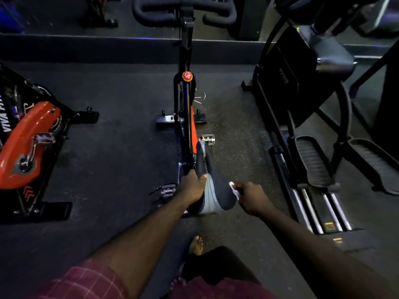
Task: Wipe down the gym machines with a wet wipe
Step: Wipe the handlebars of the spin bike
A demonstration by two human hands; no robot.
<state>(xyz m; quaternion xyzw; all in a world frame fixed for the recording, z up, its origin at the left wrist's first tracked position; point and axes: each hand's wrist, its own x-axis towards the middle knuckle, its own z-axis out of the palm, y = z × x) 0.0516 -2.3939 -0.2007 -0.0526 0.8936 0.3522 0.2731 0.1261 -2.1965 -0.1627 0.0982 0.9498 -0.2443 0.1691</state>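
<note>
Spin bike [186, 100] at centre of view, seen from behind. L hand [192, 187]: fingers curled round left flank of saddle [218, 190], thumb on top. R hand [251, 196]: fingers closed, pinching white wet wipe [234, 188]. Wipe sits at saddle's right rear edge, against the black cover. Saddle black w/ grey centre panel, nose pointing away. Red knob [187, 75] on frame ahead; handlebars [183, 11] at top. Right pedal [208, 139] beside saddle nose; left pedal [168, 189] just beside L hand. Second bike [28, 143], orange housing, well apart to left. Elliptical [313, 160] to right. Bare foot [196, 244] on dark floor [121, 147], behind saddle.
</note>
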